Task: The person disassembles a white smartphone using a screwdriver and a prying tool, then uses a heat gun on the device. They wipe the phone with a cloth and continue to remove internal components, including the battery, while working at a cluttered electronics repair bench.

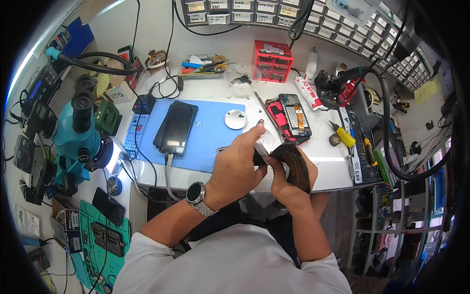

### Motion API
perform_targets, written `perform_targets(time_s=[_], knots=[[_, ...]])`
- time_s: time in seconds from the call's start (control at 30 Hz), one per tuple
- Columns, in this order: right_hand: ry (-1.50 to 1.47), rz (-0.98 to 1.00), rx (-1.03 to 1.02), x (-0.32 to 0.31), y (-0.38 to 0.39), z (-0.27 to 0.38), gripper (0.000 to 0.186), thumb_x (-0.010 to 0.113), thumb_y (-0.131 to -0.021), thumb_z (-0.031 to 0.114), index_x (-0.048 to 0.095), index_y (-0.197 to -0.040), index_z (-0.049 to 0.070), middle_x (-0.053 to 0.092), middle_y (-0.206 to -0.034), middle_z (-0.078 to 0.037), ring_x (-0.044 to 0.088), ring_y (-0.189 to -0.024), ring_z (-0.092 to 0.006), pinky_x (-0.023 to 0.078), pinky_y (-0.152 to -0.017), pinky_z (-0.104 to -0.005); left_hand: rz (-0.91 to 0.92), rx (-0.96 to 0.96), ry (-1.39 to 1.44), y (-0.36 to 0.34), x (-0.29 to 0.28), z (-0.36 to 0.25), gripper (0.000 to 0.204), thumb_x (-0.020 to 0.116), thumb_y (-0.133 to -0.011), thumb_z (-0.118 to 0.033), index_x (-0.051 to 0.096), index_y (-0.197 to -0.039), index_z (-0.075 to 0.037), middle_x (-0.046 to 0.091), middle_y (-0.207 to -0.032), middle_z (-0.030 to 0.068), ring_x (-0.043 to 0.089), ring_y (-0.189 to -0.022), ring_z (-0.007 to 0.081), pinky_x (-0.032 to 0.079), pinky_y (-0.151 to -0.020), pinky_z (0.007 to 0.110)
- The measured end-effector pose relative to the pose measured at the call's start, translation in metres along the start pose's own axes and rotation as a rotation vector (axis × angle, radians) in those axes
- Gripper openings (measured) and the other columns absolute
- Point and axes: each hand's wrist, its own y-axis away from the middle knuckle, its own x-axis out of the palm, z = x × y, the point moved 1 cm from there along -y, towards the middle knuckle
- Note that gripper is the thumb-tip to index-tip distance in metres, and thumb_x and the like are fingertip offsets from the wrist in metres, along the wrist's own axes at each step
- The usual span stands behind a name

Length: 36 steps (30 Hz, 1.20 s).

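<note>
Both my hands meet just above the front edge of the white bench. My left hand (240, 164), with a steel watch (196, 193) on its wrist, is closed round a slim phone-like object (265, 141) with a pale, shiny surface. My right hand (298, 193) grips a dark brown, worn, curved piece (296, 166) like a case or flap, its thumb against the phone-like object. Whether the two pieces are joined cannot be made out. Beyond them lies an opened phone (297, 117) with its inside showing, beside a red-and-black phone part (277, 119).
A blue mat (215, 132) holds a dark phone (177, 128) with a cable plugged in and a round white lid (235, 119). A teal microscope (78, 132) stands left. Right are a yellow bottle (345, 135) and a white-red tube (308, 93). Behind is a red drawer box (271, 61).
</note>
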Motion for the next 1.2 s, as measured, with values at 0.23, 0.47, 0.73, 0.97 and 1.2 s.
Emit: perform_targets(time_s=[0.23,0.47,0.73,0.97,1.2], knots=[[-0.015,0.000,0.121,-0.001,0.002,0.008,0.020,0.077,-0.092,-0.013,0.073,-0.107,-0.001,0.075,-0.096,-0.015,0.074,-0.086,-0.0314,0.058,-0.080,-0.0367,-0.013,0.034,-0.001,0.001,0.004,0.006,0.074,0.092,-0.071,0.000,0.068,-0.141,-0.002,0.077,-0.126,0.0197,0.077,-0.115,0.0402,0.065,-0.097,0.047],[0.057,0.122,0.184,-0.012,0.002,0.009,0.016,0.074,-0.094,-0.010,0.070,-0.107,-0.002,0.073,-0.095,-0.018,0.073,-0.086,-0.0340,0.057,-0.080,-0.0385,0.075,0.042,0.027,0.001,0.007,0.002,0.074,0.091,-0.072,0.002,0.068,-0.142,-0.002,0.077,-0.125,0.0198,0.076,-0.114,0.0412,0.064,-0.097,0.048],[0.023,0.158,0.358,-0.019,0.000,0.017,0.020,0.069,-0.091,-0.012,0.071,-0.110,-0.005,0.076,-0.093,-0.017,0.077,-0.086,-0.0267,0.059,-0.082,-0.0369,0.091,0.080,0.047,0.002,0.010,-0.001,0.069,0.089,-0.072,0.004,0.068,-0.138,-0.001,0.075,-0.126,0.0206,0.074,-0.119,0.0428,0.062,-0.102,0.048],[0.017,0.174,0.435,-0.019,0.002,0.014,0.035,0.071,-0.078,-0.011,0.070,-0.112,-0.005,0.076,-0.102,-0.018,0.077,-0.092,-0.0282,0.061,-0.084,-0.0376,0.135,0.062,0.052,0.003,0.013,-0.003,0.073,0.085,-0.072,0.007,0.065,-0.142,0.002,0.073,-0.127,0.0189,0.071,-0.121,0.0414,0.059,-0.108,0.049],[0.060,0.117,0.306,-0.013,0.006,0.006,0.037,0.078,-0.074,-0.006,0.071,-0.111,-0.003,0.075,-0.103,-0.017,0.076,-0.093,-0.0321,0.061,-0.084,-0.0394,0.107,0.074,0.063,0.004,0.018,-0.001,0.063,0.089,-0.076,0.000,0.068,-0.135,0.000,0.074,-0.125,0.0192,0.072,-0.115,0.0426,0.060,-0.102,0.051]])
